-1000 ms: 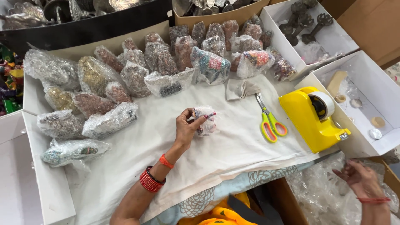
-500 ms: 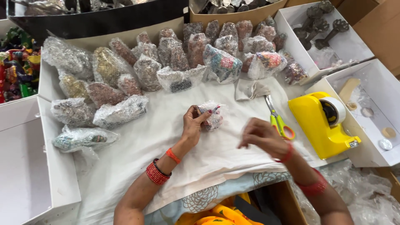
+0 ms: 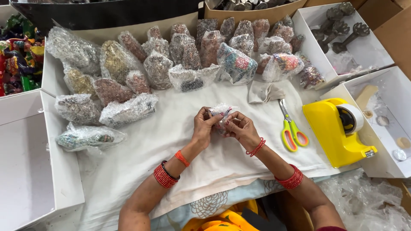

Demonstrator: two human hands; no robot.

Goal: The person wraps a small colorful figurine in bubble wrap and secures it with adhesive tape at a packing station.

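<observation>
Both hands together, left hand (image 3: 204, 127) and right hand (image 3: 239, 127) pinching small bubble-wrapped packet (image 3: 221, 112), left of scissors (image 3: 291, 129). Judgement: fold wrap tight, keep fingertips close.

My left hand (image 3: 202, 128) and right hand (image 3: 243, 129) are bare, each wrist tied with an orange-red thread, each forearm stacked with red bangles, the left adding one dark band

Bright, even light; soft shadows, sharp focus.
</observation>
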